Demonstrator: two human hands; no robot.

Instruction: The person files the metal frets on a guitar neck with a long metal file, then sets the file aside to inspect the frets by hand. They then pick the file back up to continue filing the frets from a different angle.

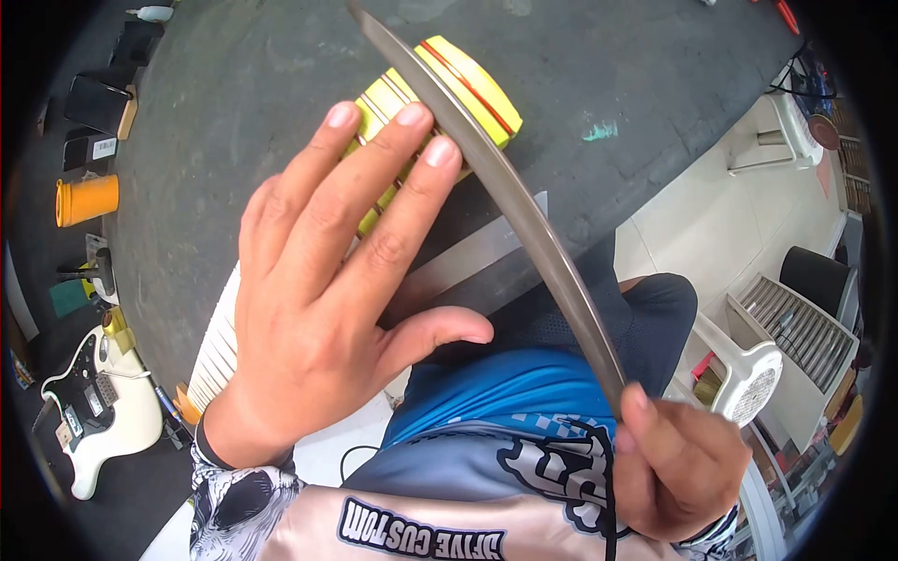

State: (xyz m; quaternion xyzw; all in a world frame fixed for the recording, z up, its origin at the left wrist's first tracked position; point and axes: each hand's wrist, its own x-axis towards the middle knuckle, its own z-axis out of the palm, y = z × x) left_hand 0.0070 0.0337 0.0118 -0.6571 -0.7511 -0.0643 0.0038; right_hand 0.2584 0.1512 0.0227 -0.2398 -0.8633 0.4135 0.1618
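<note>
R grip (685, 463) pinching dk strip (531, 224), L grip (323, 276) spread over yellow block (479, 92).

We see a dark grey table (655, 84) with a green stain (601, 132). On it rest a yellow striped piece (468, 79), a pale flat strip (482, 245) near the edge, and a red object (789, 16), partly out of view.

One head-worn camera looks steeply down from close above the hands (313, 266), the dark tabletop (206, 112) filling the upper view.
</note>
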